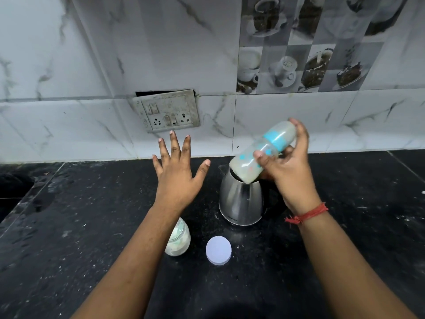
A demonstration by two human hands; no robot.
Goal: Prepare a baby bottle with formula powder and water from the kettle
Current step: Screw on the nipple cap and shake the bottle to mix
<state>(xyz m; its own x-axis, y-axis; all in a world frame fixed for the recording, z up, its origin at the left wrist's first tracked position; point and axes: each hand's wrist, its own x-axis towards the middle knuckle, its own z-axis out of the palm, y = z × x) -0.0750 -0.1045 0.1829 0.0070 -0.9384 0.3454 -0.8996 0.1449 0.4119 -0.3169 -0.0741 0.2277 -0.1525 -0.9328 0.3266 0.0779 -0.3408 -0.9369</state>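
Note:
My right hand [288, 166] grips a baby bottle [262, 153] with a blue collar and a clear cap, tilted with its base down-left and its cap up-right. Milky white liquid fills it, and it is slightly blurred. It hangs just above the steel kettle [240, 201] on the black counter. My left hand [178, 171] hovers flat with fingers spread, left of the kettle, holding nothing. Below my left forearm stands a glass jar of white formula powder [180, 242], partly hidden by the arm. Its round white lid [218, 250] lies flat to its right.
The black speckled counter [345, 226] runs to a white marbled tile wall with a switch and socket plate [166, 110]. A dark recess [13, 192] lies at the far left. Small white specks dot the counter.

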